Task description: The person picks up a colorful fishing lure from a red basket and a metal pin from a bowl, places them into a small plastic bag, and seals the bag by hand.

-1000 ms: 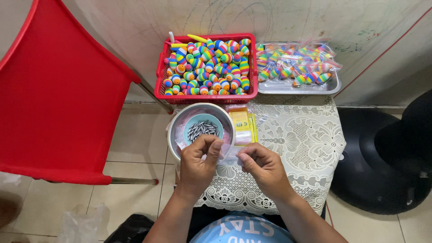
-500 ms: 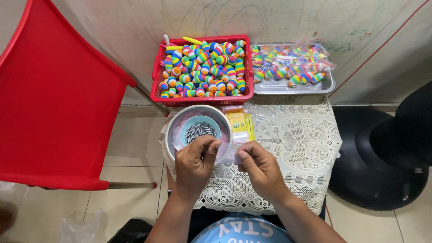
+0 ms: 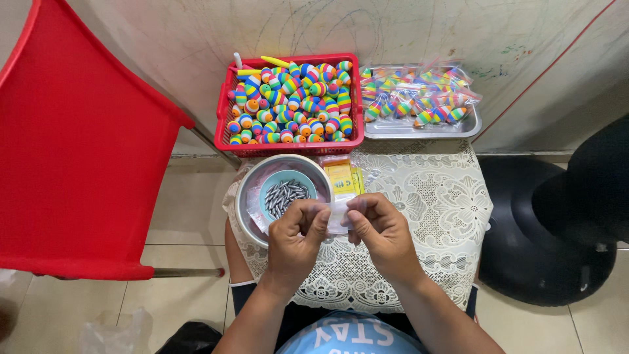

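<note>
**Clear plastic bag pinched between both hands**

Head view only.

Clear thin plastic, a small bag, is held between both hands just above the near edge of the table, which is covered in a white lace cloth. Left hand: grip closed, thumb and fingertips pinching the bag's left edge. Right hand: grip closed too, fingers curled onto the right edge. I can't tell if anything is inside the bag.

Handling judgement: the film looks very light, limp and slick. It will crumple or slip if held loosely. Best hold is at the top edges, a pinch on each side, as now.

Around the hands:
- Metal bowl just beyond the left hand, with a blue dish inside holding small grey metal weights.
- Yellow packets beside the bowl.
- Red basket at the back, full of rainbow-striped floats.
- Metal tray to its right, with bagged floats.
- Red chair to the left, black stool to the right.
</note>
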